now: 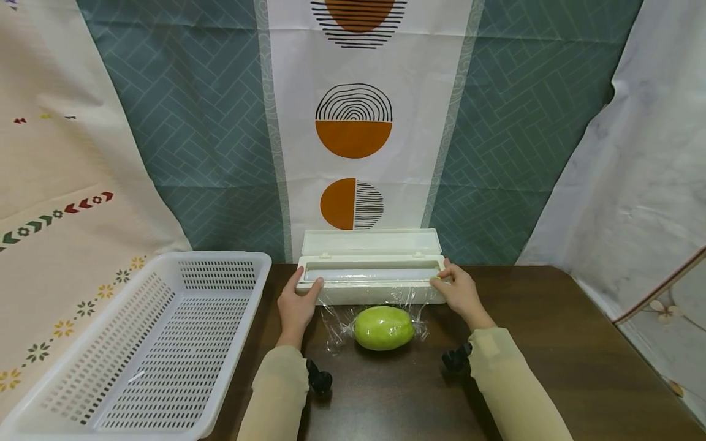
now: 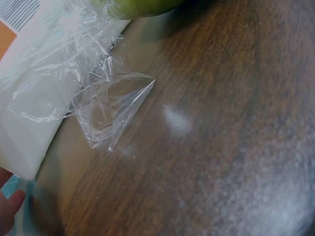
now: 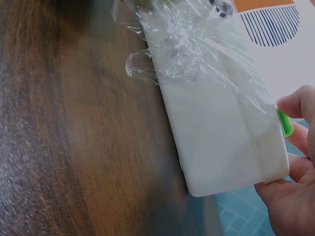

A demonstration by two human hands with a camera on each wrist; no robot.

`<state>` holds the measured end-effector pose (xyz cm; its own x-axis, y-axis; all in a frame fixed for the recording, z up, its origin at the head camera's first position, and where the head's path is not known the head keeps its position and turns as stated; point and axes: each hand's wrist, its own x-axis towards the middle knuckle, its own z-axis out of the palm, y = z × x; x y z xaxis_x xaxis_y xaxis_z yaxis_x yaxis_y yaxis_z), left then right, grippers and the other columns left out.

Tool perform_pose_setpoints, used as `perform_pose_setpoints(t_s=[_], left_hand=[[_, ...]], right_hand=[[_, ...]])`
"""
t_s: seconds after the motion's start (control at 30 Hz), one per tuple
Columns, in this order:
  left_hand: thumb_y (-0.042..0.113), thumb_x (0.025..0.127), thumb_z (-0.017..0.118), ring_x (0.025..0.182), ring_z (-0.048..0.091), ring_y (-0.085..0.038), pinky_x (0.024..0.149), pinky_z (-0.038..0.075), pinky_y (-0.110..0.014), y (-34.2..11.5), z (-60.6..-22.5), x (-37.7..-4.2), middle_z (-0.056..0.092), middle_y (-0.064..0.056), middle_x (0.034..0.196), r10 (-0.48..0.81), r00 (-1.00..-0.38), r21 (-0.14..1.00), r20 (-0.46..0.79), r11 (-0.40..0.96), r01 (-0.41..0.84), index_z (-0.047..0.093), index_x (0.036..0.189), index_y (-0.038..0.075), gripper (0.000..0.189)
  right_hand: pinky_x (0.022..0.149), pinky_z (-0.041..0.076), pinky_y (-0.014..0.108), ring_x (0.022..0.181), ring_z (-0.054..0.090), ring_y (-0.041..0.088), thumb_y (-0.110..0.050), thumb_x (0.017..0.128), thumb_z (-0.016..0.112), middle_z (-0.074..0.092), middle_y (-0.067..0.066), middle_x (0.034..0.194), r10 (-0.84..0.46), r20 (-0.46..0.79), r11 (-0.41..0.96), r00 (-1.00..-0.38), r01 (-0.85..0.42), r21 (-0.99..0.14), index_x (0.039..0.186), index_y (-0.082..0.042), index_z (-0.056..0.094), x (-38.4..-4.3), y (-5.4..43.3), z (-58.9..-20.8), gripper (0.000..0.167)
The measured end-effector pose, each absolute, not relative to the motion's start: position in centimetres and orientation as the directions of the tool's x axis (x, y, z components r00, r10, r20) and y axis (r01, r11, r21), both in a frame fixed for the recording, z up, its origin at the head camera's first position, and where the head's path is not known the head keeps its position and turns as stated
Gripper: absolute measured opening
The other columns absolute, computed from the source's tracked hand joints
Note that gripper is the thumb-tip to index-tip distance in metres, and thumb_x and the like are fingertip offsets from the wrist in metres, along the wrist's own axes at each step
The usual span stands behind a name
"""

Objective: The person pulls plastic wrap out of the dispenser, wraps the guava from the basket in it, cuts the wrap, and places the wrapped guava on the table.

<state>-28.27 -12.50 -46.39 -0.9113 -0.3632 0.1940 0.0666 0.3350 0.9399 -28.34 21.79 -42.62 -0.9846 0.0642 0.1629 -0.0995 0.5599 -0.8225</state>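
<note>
A white cling film dispenser (image 1: 375, 296) stands at the back of the table with its lid (image 1: 371, 241) raised and a film roll (image 1: 372, 274) inside. My left hand (image 1: 298, 309) grips its left end, thumb at the front edge. At the right end my right hand (image 1: 460, 294) holds the box, and its thumb and a finger meet at a small green slider (image 3: 284, 122). Clear cling film (image 2: 113, 105) stretches from the dispenser's front down to a green oval fruit (image 1: 383, 328). Glossy film covers the fruit, with crumpled ends bunched at both sides.
A white perforated plastic basket (image 1: 234, 343) stands to the left. The dark wooden table (image 1: 540, 343) ends at the right by a pale cloth. Patterned fabric (image 1: 209, 122) hangs right behind the dispenser.
</note>
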Motion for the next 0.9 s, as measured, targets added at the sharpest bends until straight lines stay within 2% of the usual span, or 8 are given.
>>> perform_pose_setpoints(t_s=[0.37, 0.57, 0.73, 0.8, 0.9], left_hand=[[0.041, 0.083, 0.070, 0.136, 0.037, -0.029, 0.111, 0.031, -0.048, -12.49, -46.33, -28.23, 0.046, -0.008, 0.145, -0.365, -0.912, 0.939, 0.187, 0.340, 0.056, 0.049, 0.139, 0.021, 0.063], [0.041, 0.083, 0.070, 0.136, 0.038, -0.029, 0.110, 0.031, -0.048, -12.47, -46.36, -28.25, 0.047, -0.008, 0.144, -0.369, -0.909, 0.938, 0.192, 0.342, 0.060, 0.049, 0.139, 0.021, 0.062], [0.041, 0.083, 0.070, 0.136, 0.038, -0.030, 0.110, 0.031, -0.049, -12.50, -46.38, -28.29, 0.047, -0.009, 0.144, -0.371, -0.908, 0.938, 0.194, 0.342, 0.060, 0.049, 0.139, 0.021, 0.063], [0.041, 0.083, 0.070, 0.136, 0.038, -0.029, 0.110, 0.031, -0.049, -12.50, -46.40, -28.30, 0.047, -0.009, 0.144, -0.372, -0.908, 0.939, 0.193, 0.340, 0.060, 0.049, 0.139, 0.021, 0.063], [0.041, 0.083, 0.070, 0.136, 0.038, -0.029, 0.110, 0.031, -0.048, -12.48, -46.41, -28.31, 0.047, -0.008, 0.144, -0.370, -0.909, 0.939, 0.193, 0.337, 0.062, 0.049, 0.139, 0.021, 0.063]], right_hand=[[0.108, 0.035, 0.047, 0.138, 0.033, 0.035, -0.010, 0.087, 0.060, 0.034, 0.021, 0.148, 0.074, 0.202, 0.550, -0.977, -0.129, -0.825, 0.097, 0.006, 0.053, -28.60, 21.92, -42.75, 0.020], [0.106, 0.038, 0.044, 0.136, 0.037, 0.031, -0.004, 0.084, 0.061, 0.038, 0.020, 0.145, 0.101, 0.216, 0.498, -0.971, -0.139, -0.856, 0.094, 0.007, 0.053, -28.59, 21.96, -42.81, 0.016], [0.105, 0.039, 0.044, 0.134, 0.040, 0.032, -0.003, 0.084, 0.058, 0.042, 0.021, 0.142, 0.123, 0.224, 0.465, -0.967, -0.143, -0.874, 0.090, 0.006, 0.052, -28.53, 22.08, -42.80, 0.012], [0.101, 0.042, 0.039, 0.133, 0.042, 0.031, -0.002, 0.084, 0.058, 0.044, 0.020, 0.140, 0.137, 0.229, 0.462, -0.964, -0.142, -0.875, 0.088, 0.003, 0.052, -28.57, 22.16, -42.89, 0.009], [0.091, 0.044, 0.019, 0.131, 0.045, 0.030, -0.001, 0.084, 0.058, 0.048, 0.020, 0.137, 0.150, 0.244, 0.463, -0.958, -0.150, -0.874, 0.086, 0.001, 0.052, -28.67, 22.29, -43.04, 0.007]])
